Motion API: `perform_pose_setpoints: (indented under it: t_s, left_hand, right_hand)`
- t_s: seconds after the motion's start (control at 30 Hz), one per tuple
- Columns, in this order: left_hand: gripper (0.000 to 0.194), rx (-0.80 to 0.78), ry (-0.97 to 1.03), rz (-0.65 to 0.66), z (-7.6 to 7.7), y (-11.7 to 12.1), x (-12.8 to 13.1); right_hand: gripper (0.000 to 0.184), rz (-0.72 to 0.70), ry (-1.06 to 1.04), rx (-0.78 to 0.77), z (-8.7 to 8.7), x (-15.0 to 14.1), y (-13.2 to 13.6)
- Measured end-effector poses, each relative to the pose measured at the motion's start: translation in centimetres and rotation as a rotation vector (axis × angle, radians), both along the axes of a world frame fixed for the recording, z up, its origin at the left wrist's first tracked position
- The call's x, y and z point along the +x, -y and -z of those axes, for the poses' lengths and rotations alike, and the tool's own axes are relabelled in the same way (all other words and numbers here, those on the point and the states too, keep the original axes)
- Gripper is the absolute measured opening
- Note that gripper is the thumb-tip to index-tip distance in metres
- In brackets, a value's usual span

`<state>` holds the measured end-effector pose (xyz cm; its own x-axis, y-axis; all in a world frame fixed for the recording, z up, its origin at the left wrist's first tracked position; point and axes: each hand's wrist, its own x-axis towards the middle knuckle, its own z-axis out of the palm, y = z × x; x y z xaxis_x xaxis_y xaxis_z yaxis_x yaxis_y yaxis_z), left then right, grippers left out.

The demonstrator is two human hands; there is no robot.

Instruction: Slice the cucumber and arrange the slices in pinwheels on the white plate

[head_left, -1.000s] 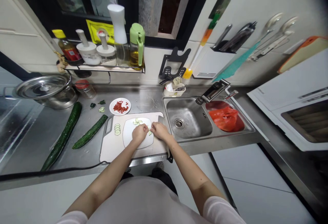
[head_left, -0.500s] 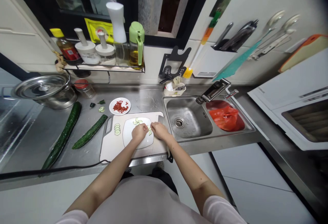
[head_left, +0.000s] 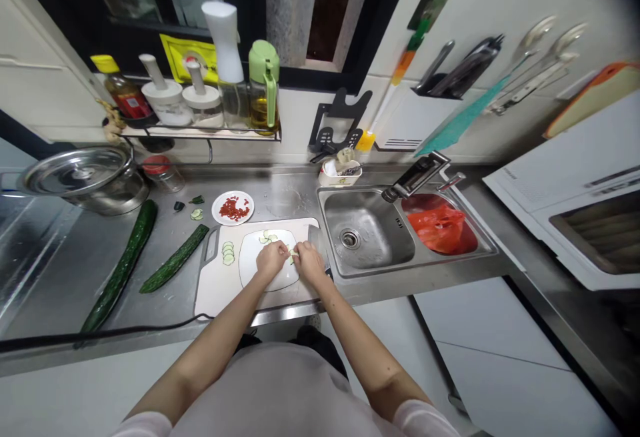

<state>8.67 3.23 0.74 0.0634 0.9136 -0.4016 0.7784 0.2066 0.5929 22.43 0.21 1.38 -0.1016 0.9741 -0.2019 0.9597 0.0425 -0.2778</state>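
My left hand (head_left: 271, 259) is over the square white plate (head_left: 265, 281), its fingers pinched together; whatever lies in the pinch is too small to make out. Close by on the right, my right hand (head_left: 309, 263) has its fingertips closed on a pale green cucumber slice (head_left: 293, 254) at the plate's right side. More cucumber slices (head_left: 268, 237) are arranged near the plate's far edge. The plate rests on a cutting board (head_left: 213, 293), where a row of overlapping cucumber slices (head_left: 228, 253) lies to the left. Behind the board is a small round plate (head_left: 217, 215) with small red pieces (head_left: 233, 209).
Left of the board lie a cut cucumber (head_left: 175, 260) and a longer whole cucumber (head_left: 121, 267). A lidded steel pot (head_left: 107, 190) stands at the back left. To the right are a double sink (head_left: 370, 237) with a red plastic bag (head_left: 440, 229) and a faucet (head_left: 415, 177).
My right hand and forearm have shifted slightly, with the wrist drawn a little left. My left hand stays in nearly the same place. The camera view has moved slightly.
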Motion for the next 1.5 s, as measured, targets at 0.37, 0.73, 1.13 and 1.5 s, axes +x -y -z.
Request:
perform_pose_setpoints:
  t_s: [0.37,0.73,1.13,1.5]
  left_hand:
    - [0.010,0.053,0.048,0.045,0.3,0.2,-0.2]
    - [0.011,0.079,0.051,0.072,0.4,0.3,-0.2]
    - [0.011,0.073,0.053,0.076,0.4,0.2,-0.2]
    - [0.017,0.168,0.048,0.040,1.2,0.5,-1.4]
  right_hand:
    - [0.028,-0.004,-0.008,0.049,0.7,-0.1,0.4]
    - [0.030,-0.035,-0.004,0.038,0.6,0.0,0.3]
    - [0.031,-0.013,-0.015,0.028,0.7,-0.3,0.4]
    - [0.034,-0.006,-0.061,0.098,0.6,0.1,1.0]
